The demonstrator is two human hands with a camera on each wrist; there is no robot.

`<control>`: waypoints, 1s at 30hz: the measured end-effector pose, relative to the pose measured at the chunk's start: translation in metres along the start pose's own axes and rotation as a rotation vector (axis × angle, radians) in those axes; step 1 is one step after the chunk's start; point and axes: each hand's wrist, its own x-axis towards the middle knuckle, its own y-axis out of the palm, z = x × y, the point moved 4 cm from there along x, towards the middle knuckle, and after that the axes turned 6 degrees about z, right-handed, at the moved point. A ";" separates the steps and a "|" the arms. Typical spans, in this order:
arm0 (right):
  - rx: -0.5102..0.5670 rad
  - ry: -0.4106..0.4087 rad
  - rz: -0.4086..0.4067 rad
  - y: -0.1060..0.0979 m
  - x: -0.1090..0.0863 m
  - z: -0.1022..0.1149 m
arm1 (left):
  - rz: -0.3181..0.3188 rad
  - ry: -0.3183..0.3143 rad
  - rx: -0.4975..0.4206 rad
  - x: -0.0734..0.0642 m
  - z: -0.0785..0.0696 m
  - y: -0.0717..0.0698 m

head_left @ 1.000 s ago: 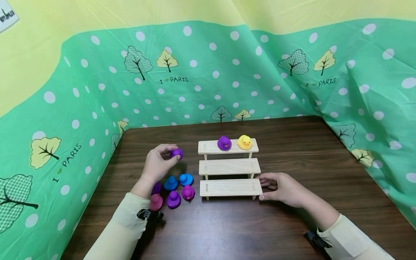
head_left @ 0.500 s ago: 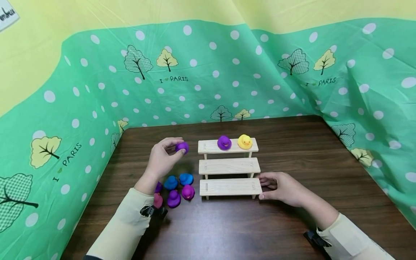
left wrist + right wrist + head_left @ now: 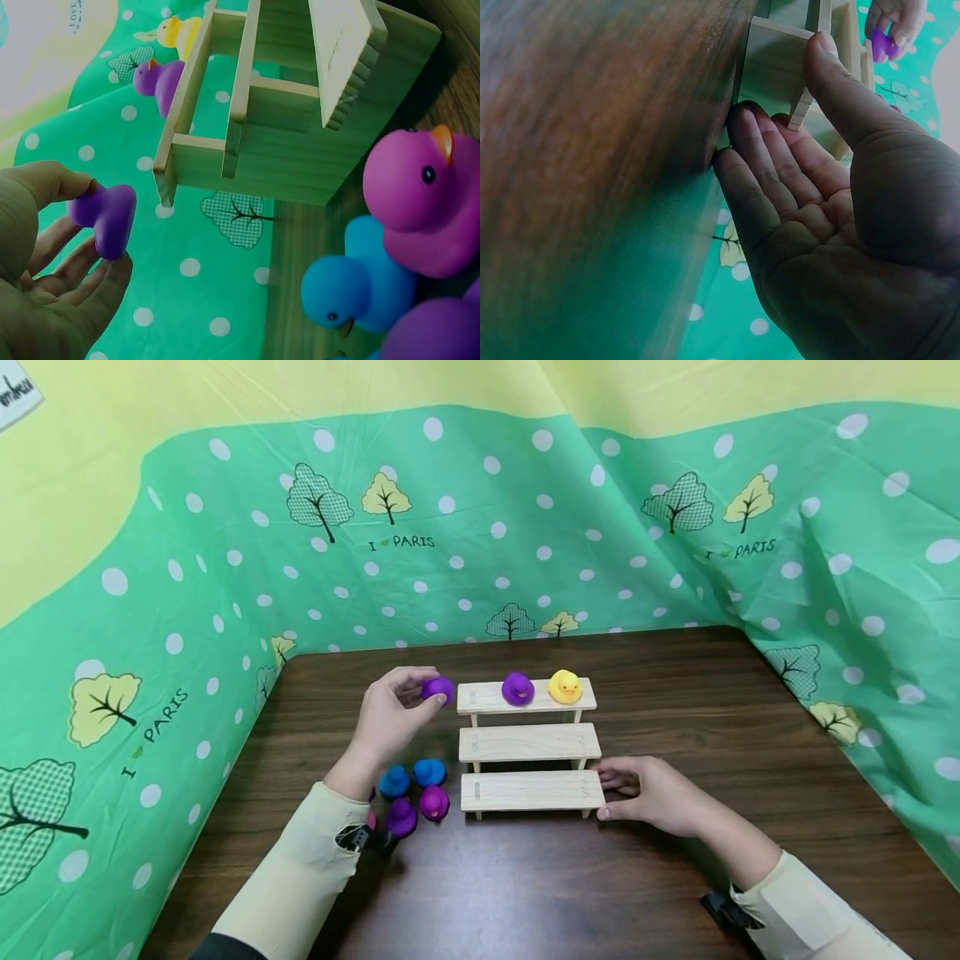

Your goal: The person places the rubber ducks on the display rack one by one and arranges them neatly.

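Note:
My left hand (image 3: 388,714) pinches a purple rubber duck (image 3: 438,691) between thumb and fingers, in the air just left of the top step. In the left wrist view the held duck (image 3: 114,219) is tilted. A three-step wooden stand (image 3: 532,791) is at the middle of the table. On its top step sit another purple duck (image 3: 517,690) and a yellow duck (image 3: 565,687). At the right end of the bottom step, my right hand (image 3: 660,797) rests with thumb and fairly straight fingers touching the stand.
Left of the stand, on the dark wooden table (image 3: 540,893), are two blue ducks (image 3: 429,772), a magenta duck (image 3: 434,803) and a purple duck (image 3: 402,817). More ducks are partly hidden by my left wrist. A green dotted cloth (image 3: 480,527) hangs around the table.
My left hand has carried the purple duck rightward and away from me, up to the left end of the top step. The right hand and the stand stay in place.

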 end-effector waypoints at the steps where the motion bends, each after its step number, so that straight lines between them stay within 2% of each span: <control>1: -0.002 0.006 -0.003 0.000 0.000 0.000 | -0.003 0.000 -0.004 0.001 0.000 0.001; 17: 0.008 -0.061 0.005 0.000 0.000 0.000 | 0.021 0.014 -0.092 0.010 -0.002 0.019; 24: 0.018 -0.053 0.005 0.000 0.000 -0.001 | 0.047 0.016 -0.156 0.012 0.001 0.028; 30: 0.022 -0.041 0.006 0.000 0.000 -0.002 | 0.059 0.006 -0.154 0.014 0.000 0.034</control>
